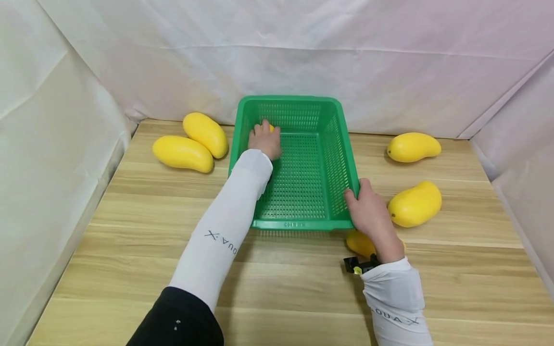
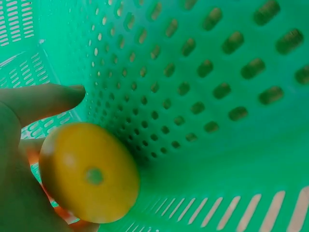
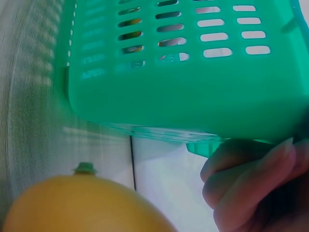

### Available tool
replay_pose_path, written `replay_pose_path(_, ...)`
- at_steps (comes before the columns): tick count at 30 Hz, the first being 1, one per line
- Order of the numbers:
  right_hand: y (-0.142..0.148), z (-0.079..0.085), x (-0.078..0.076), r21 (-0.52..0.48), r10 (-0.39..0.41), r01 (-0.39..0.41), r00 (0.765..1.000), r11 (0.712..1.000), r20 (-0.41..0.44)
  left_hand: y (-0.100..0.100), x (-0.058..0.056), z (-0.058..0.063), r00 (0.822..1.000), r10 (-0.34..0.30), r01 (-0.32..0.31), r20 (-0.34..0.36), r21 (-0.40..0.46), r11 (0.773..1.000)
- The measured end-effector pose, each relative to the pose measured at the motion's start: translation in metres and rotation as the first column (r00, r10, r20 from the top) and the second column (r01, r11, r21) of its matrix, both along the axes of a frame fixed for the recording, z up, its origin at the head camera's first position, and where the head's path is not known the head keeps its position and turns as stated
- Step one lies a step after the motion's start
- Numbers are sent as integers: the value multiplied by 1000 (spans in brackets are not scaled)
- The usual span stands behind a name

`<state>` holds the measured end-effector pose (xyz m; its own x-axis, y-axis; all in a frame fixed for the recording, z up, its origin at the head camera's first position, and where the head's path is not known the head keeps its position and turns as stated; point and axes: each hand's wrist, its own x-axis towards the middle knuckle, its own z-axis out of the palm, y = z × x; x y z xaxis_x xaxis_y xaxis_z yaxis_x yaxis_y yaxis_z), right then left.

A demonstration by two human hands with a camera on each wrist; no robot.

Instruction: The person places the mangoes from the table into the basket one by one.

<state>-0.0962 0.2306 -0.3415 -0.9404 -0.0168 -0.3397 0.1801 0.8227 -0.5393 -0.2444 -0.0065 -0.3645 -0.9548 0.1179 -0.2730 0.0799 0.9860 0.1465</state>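
A green plastic basket [image 1: 298,224] with slotted walls sits on the table. My left hand [image 1: 265,140] reaches inside, near its back left corner. Beside that hand lies a yellow mango [image 2: 91,174], mostly hidden from above. In the left wrist view the thumb [image 2: 48,100] is straight, with a gap between it and the fruit; other fingers are partly hidden behind the mango. My right hand [image 1: 370,211] grips the basket's rim near the front right corner, thumb on the inner side. Another mango [image 1: 360,242] lies beneath the right wrist, partly covered.
Two mangoes [image 1: 182,154] lie close together left of the basket. To the right are one mango [image 1: 414,147] farther back and another [image 1: 415,204] nearer. White cloth [image 1: 277,48] hangs behind and at both sides of the wooden table [image 1: 294,298].
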Motion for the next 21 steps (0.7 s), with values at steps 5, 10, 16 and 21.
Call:
replay_pose_path(5, 0, 0, -2, 0, 6, -6, 1000, 1000, 21, 0, -4, 0, 999, -32, 32, 9, 10, 999)
replay_pose_path(10, 5, 0, -5, -10, 15, -15, 999, 1000, 43, 12, -9, 7, 996, -88, 89, -31, 34, 995)
replay_pose_path(16, 11, -6, -4, -9, 5, -4, 998, 1000, 68, 30, 1, 19, 984, -162, 171, -70, 148, 974)
replay_pose_path(21, 11, -10, -5, -15, 16, -15, 998, 1000, 61, 33, 15, 31, 984, -164, 176, -74, 227, 958)
